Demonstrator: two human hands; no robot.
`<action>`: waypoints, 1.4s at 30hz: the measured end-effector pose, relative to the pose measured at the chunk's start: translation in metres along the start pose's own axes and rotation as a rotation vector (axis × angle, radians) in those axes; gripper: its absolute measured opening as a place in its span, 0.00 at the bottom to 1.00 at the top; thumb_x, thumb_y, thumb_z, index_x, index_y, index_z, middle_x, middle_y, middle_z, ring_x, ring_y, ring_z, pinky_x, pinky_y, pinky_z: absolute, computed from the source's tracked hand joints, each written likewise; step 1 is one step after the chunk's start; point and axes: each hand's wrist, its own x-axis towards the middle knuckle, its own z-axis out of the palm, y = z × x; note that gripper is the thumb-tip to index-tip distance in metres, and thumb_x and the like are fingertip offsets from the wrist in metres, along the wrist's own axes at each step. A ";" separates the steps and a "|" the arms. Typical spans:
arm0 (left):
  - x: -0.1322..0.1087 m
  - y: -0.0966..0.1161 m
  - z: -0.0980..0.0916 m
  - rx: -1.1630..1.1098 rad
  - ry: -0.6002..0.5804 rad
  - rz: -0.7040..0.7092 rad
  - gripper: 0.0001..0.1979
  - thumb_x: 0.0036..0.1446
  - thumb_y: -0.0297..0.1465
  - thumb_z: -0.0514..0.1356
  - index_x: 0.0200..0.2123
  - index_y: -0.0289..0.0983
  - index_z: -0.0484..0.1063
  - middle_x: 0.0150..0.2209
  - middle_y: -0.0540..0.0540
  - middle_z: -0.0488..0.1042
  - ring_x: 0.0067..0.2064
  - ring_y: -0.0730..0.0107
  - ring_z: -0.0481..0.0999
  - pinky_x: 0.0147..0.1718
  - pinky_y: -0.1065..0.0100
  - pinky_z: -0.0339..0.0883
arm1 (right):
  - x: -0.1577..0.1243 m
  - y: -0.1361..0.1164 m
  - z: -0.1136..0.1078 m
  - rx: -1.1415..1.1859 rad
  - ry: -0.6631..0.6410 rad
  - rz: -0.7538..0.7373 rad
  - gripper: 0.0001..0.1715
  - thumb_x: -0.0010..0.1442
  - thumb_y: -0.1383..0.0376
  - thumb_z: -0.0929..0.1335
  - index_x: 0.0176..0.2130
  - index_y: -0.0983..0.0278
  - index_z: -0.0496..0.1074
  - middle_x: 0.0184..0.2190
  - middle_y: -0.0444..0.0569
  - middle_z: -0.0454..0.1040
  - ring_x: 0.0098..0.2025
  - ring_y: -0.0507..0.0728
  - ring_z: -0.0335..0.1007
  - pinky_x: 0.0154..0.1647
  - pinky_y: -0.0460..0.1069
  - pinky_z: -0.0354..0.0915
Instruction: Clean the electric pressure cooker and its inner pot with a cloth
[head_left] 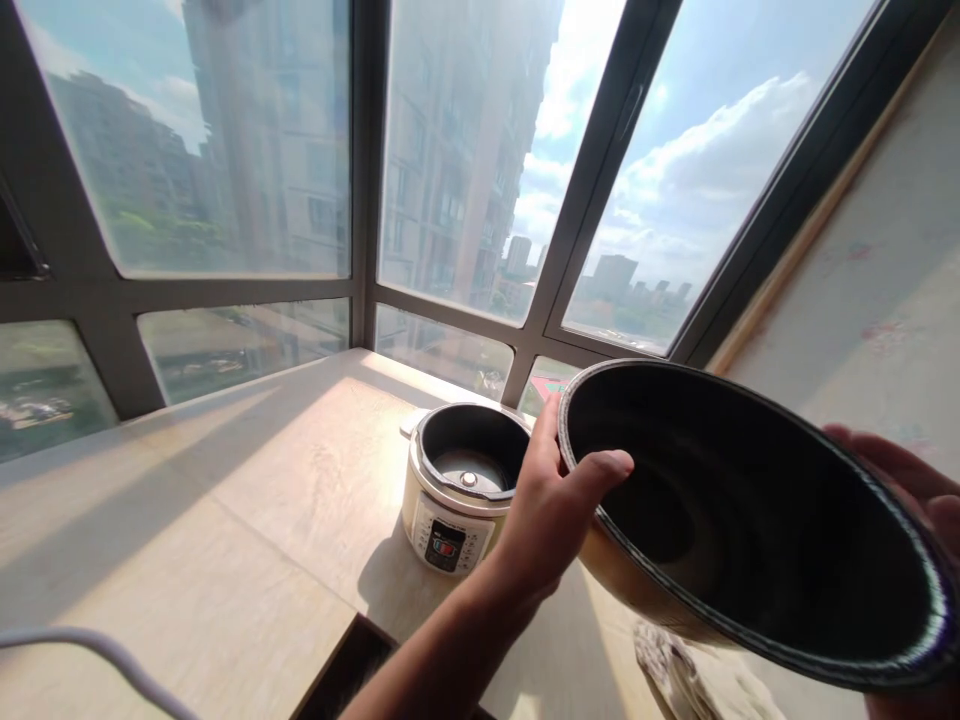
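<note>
Tilted toward me at the right is a dark inner pot [720,510] with a bare metal rim; its inside shows nothing in it. My left hand [559,490] grips the pot's left edge, thumb over the rim and fingers along the outside. At the far right my right hand [911,490] holds the opposite side, partly hidden behind the pot. Behind my left wrist, the pressure cooker body [454,500] stands upright on the sill with no lid on it. A round button-like piece shows at the bottom of its dark cavity.
The pale stone sill [262,500] runs along framed windows [465,150]. A grey cable [97,645] curves in at lower left. A crumpled cloth [675,670] lies below the pot. A dark-edged opening [352,665] is at the front edge; a papered wall [885,290] stands right.
</note>
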 end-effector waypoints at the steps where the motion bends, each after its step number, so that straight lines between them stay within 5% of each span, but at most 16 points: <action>1: 0.008 0.009 -0.004 0.011 -0.006 0.030 0.30 0.50 0.30 0.67 0.57 0.38 0.70 0.48 0.43 0.79 0.54 0.54 0.77 0.56 0.57 0.69 | 0.009 -0.010 0.021 0.041 0.056 0.058 0.15 0.61 0.49 0.69 0.46 0.43 0.81 0.54 0.41 0.78 0.63 0.72 0.68 0.55 0.72 0.73; 3: 0.023 0.027 -0.015 0.035 -0.003 0.082 0.28 0.50 0.30 0.67 0.56 0.38 0.70 0.47 0.44 0.78 0.52 0.55 0.77 0.54 0.58 0.70 | 0.026 -0.020 0.059 0.168 0.118 0.034 0.15 0.53 0.55 0.72 0.41 0.51 0.82 0.46 0.45 0.80 0.58 0.71 0.73 0.59 0.71 0.70; 7: 0.047 0.053 -0.047 0.098 0.067 0.166 0.24 0.50 0.31 0.66 0.51 0.37 0.70 0.40 0.47 0.77 0.43 0.62 0.77 0.45 0.63 0.71 | 0.051 0.001 0.113 0.328 -0.012 0.072 0.22 0.45 0.62 0.75 0.43 0.57 0.80 0.42 0.45 0.80 0.53 0.66 0.75 0.52 0.64 0.73; 12: 0.063 0.067 -0.089 0.195 0.196 0.213 0.20 0.49 0.34 0.66 0.46 0.38 0.71 0.34 0.50 0.73 0.35 0.67 0.74 0.36 0.68 0.70 | 0.059 0.054 0.155 0.390 -0.125 0.079 0.34 0.37 0.70 0.69 0.47 0.58 0.76 0.49 0.45 0.78 0.54 0.62 0.72 0.47 0.53 0.71; 17: 0.071 0.065 -0.121 0.269 0.302 0.219 0.21 0.48 0.34 0.66 0.46 0.38 0.70 0.35 0.49 0.74 0.39 0.63 0.75 0.40 0.66 0.70 | 0.049 0.086 0.184 0.383 -0.154 0.180 0.39 0.35 0.70 0.67 0.50 0.60 0.74 0.54 0.50 0.75 0.52 0.60 0.70 0.38 0.47 0.67; 25: 0.071 0.051 -0.154 0.353 0.370 0.156 0.30 0.45 0.35 0.67 0.52 0.37 0.66 0.42 0.45 0.76 0.47 0.58 0.76 0.48 0.61 0.69 | 0.038 0.109 0.197 0.382 -0.227 0.266 0.40 0.35 0.70 0.68 0.51 0.61 0.73 0.50 0.49 0.75 0.38 0.53 0.67 0.26 0.42 0.57; 35: 0.087 0.029 -0.191 0.465 0.415 0.109 0.28 0.45 0.35 0.65 0.51 0.37 0.67 0.41 0.44 0.76 0.47 0.57 0.76 0.51 0.58 0.69 | 0.030 0.158 0.202 0.286 -0.257 0.308 0.44 0.37 0.68 0.68 0.57 0.62 0.71 0.45 0.47 0.76 0.36 0.53 0.66 0.29 0.45 0.61; 42: 0.091 0.009 -0.216 0.829 0.461 0.057 0.34 0.33 0.22 0.57 0.50 0.35 0.69 0.45 0.40 0.77 0.50 0.51 0.75 0.54 0.55 0.67 | 0.025 0.189 0.191 0.074 -0.389 0.361 0.48 0.36 0.67 0.66 0.60 0.64 0.68 0.44 0.49 0.77 0.38 0.59 0.70 0.34 0.51 0.68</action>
